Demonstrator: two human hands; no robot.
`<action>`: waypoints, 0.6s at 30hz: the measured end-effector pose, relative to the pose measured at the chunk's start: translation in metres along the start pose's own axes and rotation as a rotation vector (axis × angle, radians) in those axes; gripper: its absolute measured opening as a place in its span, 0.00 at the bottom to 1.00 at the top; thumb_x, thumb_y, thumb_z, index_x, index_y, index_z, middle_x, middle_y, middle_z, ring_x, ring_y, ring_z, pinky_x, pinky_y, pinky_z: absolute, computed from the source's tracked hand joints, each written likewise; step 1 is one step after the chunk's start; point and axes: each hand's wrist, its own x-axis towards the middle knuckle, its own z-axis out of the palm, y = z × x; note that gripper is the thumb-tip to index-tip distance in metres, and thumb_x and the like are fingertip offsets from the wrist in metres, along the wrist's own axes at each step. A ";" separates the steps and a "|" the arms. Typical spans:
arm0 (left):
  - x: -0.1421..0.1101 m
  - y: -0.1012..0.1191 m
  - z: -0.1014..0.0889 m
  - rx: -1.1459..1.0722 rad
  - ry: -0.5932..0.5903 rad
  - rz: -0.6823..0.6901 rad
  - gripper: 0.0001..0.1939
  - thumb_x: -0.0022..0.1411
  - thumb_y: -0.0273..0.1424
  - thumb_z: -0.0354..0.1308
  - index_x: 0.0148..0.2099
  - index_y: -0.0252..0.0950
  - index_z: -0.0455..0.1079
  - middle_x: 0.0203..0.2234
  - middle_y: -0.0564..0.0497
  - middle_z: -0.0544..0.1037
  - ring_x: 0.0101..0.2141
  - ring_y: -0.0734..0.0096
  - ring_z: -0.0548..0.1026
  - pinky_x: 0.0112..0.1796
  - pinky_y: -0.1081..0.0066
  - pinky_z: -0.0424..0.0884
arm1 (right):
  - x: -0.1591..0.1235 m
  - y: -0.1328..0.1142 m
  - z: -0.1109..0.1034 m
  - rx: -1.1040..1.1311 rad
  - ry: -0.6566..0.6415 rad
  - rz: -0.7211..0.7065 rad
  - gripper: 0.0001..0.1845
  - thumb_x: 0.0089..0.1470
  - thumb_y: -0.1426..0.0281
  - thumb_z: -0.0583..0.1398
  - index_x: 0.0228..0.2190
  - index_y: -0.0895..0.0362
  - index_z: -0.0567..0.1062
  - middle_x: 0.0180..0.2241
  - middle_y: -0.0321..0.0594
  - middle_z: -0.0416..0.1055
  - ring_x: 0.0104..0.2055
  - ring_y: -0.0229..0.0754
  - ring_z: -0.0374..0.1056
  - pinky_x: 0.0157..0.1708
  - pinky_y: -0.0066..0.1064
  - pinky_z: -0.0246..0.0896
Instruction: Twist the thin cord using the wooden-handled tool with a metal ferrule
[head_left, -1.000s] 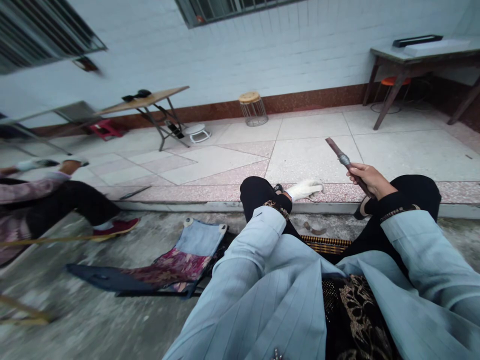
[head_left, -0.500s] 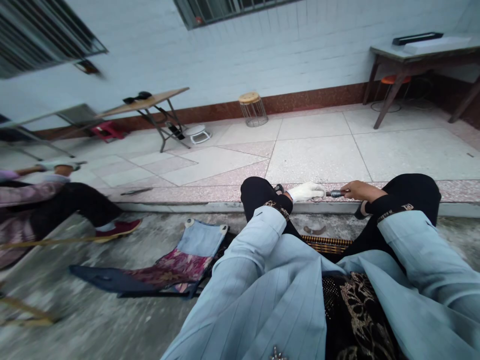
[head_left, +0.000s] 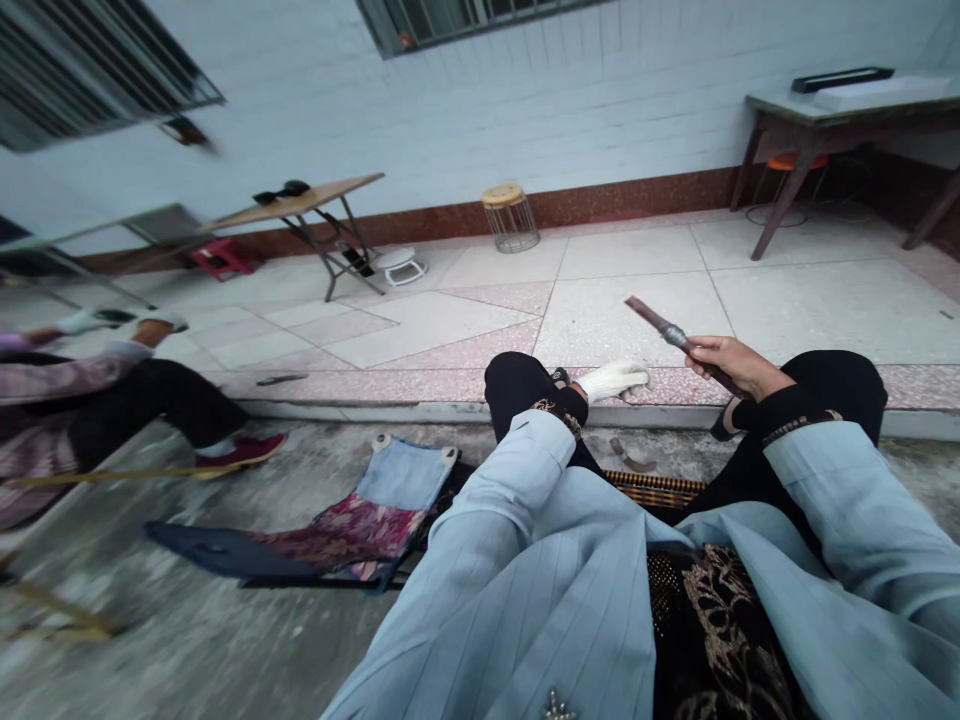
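Note:
My right hand (head_left: 731, 365) grips a dark rod with a metal collar (head_left: 673, 333), whose far end tilts up and to the left over the pale paving. My left hand (head_left: 615, 380) wears a white glove and holds nothing, with its fingers extended just left of the rod and not touching it. A curved metal piece (head_left: 631, 455) lies on the concrete below my knees. Both my sleeves are pale blue and pinstriped.
To the left, a person (head_left: 90, 385) sits in a floral top with a gloved hand out. A fabric folding chair (head_left: 352, 530) stands nearby. Behind are a folding table (head_left: 300, 195), wire stool (head_left: 510, 215), and a table (head_left: 847, 105) by the wall.
My right hand has raised the rod from nearly level beside the glove to a tilt, moving it away from my gloved left hand.

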 end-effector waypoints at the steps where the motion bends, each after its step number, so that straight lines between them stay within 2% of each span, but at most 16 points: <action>1: 0.000 0.001 0.001 0.001 -0.012 -0.008 0.12 0.63 0.39 0.54 0.36 0.36 0.73 0.21 0.54 0.68 0.25 0.75 0.65 0.27 0.76 0.66 | 0.002 0.002 0.000 0.024 0.073 0.020 0.25 0.50 0.67 0.64 0.50 0.61 0.75 0.29 0.39 0.73 0.24 0.33 0.63 0.22 0.24 0.58; 4: 0.002 0.002 0.003 0.006 -0.048 -0.036 0.10 0.62 0.37 0.56 0.32 0.37 0.72 0.20 0.54 0.67 0.23 0.75 0.64 0.26 0.76 0.65 | 0.009 0.010 0.001 -0.012 0.219 0.082 0.23 0.50 0.71 0.63 0.50 0.61 0.74 0.28 0.40 0.73 0.22 0.33 0.63 0.19 0.23 0.57; 6: 0.002 0.001 0.003 0.014 -0.061 -0.037 0.10 0.62 0.36 0.56 0.32 0.37 0.72 0.19 0.53 0.67 0.23 0.75 0.64 0.25 0.76 0.64 | 0.013 0.015 -0.001 -0.141 0.293 0.125 0.24 0.51 0.71 0.61 0.51 0.62 0.74 0.29 0.41 0.74 0.22 0.34 0.63 0.19 0.24 0.57; 9: 0.003 -0.001 0.003 0.034 -0.068 -0.006 0.11 0.62 0.37 0.55 0.34 0.36 0.72 0.21 0.53 0.68 0.23 0.76 0.65 0.27 0.75 0.65 | 0.018 0.019 -0.006 -0.512 0.357 0.177 0.24 0.53 0.69 0.59 0.52 0.60 0.74 0.30 0.42 0.76 0.24 0.36 0.66 0.22 0.26 0.59; 11: 0.003 -0.003 0.002 0.049 -0.071 0.008 0.11 0.62 0.37 0.55 0.35 0.35 0.72 0.22 0.54 0.69 0.24 0.76 0.65 0.27 0.75 0.65 | 0.019 0.021 -0.009 -0.796 0.344 0.169 0.22 0.54 0.67 0.59 0.50 0.56 0.77 0.32 0.42 0.77 0.28 0.40 0.70 0.26 0.27 0.60; 13: 0.003 -0.005 0.001 0.061 -0.071 0.019 0.11 0.62 0.38 0.55 0.35 0.35 0.72 0.23 0.55 0.69 0.24 0.76 0.65 0.27 0.75 0.64 | 0.017 0.022 -0.010 -1.034 0.261 0.129 0.20 0.53 0.65 0.59 0.47 0.53 0.79 0.35 0.43 0.79 0.35 0.43 0.72 0.31 0.28 0.60; 15: 0.003 -0.005 0.000 0.078 -0.071 0.031 0.11 0.61 0.38 0.56 0.35 0.35 0.73 0.22 0.55 0.68 0.23 0.76 0.64 0.26 0.76 0.63 | 0.015 0.024 -0.010 -1.183 0.100 0.109 0.18 0.52 0.67 0.59 0.45 0.52 0.80 0.38 0.44 0.79 0.39 0.45 0.72 0.34 0.29 0.59; 18: 0.003 -0.006 0.000 0.094 -0.074 0.040 0.12 0.60 0.38 0.56 0.34 0.35 0.73 0.21 0.56 0.67 0.23 0.76 0.63 0.26 0.76 0.62 | 0.010 0.027 -0.008 -1.172 -0.222 0.123 0.16 0.50 0.71 0.60 0.41 0.53 0.82 0.34 0.41 0.78 0.35 0.42 0.71 0.33 0.28 0.59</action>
